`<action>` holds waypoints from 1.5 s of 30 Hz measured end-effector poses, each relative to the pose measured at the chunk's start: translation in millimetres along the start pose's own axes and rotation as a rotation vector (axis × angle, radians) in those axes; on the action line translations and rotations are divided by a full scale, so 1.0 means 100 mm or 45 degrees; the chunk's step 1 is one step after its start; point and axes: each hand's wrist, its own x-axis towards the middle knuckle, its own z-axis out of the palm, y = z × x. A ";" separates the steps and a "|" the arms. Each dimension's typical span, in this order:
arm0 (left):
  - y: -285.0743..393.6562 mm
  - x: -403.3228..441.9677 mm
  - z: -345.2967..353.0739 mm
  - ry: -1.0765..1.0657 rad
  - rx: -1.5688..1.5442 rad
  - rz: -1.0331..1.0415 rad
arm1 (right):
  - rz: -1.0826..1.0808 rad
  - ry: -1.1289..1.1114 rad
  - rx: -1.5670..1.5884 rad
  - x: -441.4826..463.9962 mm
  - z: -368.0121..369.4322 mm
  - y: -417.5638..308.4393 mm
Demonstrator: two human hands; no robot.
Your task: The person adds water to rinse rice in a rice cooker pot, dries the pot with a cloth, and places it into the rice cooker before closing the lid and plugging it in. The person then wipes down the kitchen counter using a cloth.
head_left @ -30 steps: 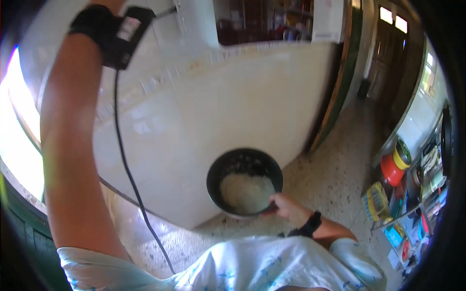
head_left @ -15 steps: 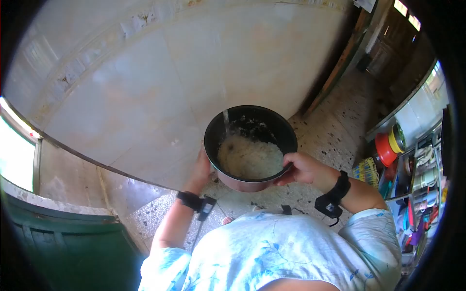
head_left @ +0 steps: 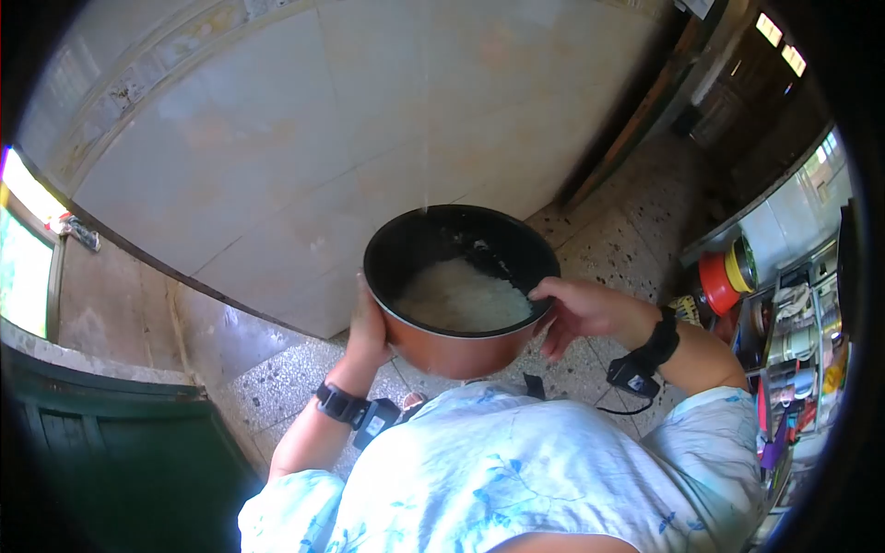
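Observation:
Both my hands hold a round pot (head_left: 452, 353) in front of my body, with a black inside and a copper-coloured outer wall. White rice (head_left: 468, 293) in cloudy water lies at its bottom, and some grains stick to the dark inner wall. My left hand (head_left: 368, 330) presses along the pot's left side, its fingers partly hidden behind the wall. On the right, my right hand (head_left: 585, 311) grips the rim, thumb over the edge and fingers below outside. A thin stream of water (head_left: 425, 175) shows faintly above the far rim; its source is out of view.
A tiled wall panel (head_left: 277, 175) stands just beyond the pot. To the right, a rack (head_left: 797, 350) holds many kitchen items, with a red basin (head_left: 716, 282) beside it. A green cabinet (head_left: 120, 452) is at lower left. Speckled floor (head_left: 636, 230) runs toward a doorway.
The pot has moved slightly left and tilted, so more of its copper outer wall shows. The water stream, plainly inside the pot before, is now fainter and meets the far rim.

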 end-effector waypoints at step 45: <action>0.11 0.10 0.39 0.042 0.396 -0.047 | -0.541 0.217 0.570 0.71 0.26 0.10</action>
